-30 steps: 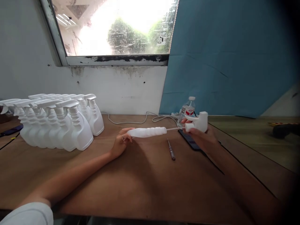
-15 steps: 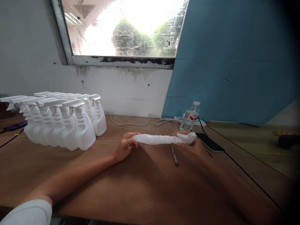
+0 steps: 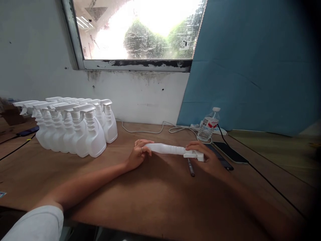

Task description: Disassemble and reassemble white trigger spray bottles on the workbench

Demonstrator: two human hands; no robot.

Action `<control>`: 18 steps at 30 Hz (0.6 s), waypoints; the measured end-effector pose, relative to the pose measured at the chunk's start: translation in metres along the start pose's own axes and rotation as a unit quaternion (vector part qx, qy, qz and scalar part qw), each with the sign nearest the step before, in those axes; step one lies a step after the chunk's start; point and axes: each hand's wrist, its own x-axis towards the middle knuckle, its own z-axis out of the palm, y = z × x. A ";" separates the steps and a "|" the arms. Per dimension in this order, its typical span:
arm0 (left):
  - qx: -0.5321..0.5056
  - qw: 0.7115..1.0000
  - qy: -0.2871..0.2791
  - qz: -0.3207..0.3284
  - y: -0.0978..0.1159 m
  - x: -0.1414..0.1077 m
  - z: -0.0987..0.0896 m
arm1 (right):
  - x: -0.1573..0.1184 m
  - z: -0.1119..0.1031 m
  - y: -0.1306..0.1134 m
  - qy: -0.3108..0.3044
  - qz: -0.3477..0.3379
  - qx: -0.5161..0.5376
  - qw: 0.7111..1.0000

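Observation:
A white spray bottle [image 3: 165, 148] lies sideways between my hands, above the wooden table. My left hand [image 3: 138, 154] grips its base end, with a ring on one finger. At the other end, my right hand [image 3: 203, 154] is closed around the trigger head [image 3: 194, 154], whose trigger side faces toward me. Just below the head, a screwdriver [image 3: 191, 167] with a dark handle rests on the tabletop; its tip is partly hidden. Over to the left, several white spray bottles [image 3: 96, 139] stand upright in two rows, all with trigger heads on.
A clear water bottle [image 3: 208, 125] stands behind my right hand. Two phones lie to the right, one a dark phone [image 3: 229, 152] with a black cable [image 3: 271, 187]. A white cable [image 3: 142, 132] runs along the wall. Another phone [image 3: 28, 131] lies far left.
My right hand has turned the trigger head, so its trigger side now faces toward me instead of away. My left hand keeps hold of the base. The view has shifted slightly left.

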 end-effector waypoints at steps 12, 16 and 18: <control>-0.051 0.998 0.013 -0.031 0.001 0.002 -0.001 | -0.011 0.006 0.011 0.002 0.186 0.043 0.982; -0.054 0.998 0.016 -0.033 -0.001 0.002 -0.001 | -0.012 0.007 0.022 0.043 0.249 0.100 0.962; -0.051 0.998 0.015 -0.031 -0.001 0.002 -0.001 | -0.012 0.006 0.025 0.048 0.247 0.104 0.962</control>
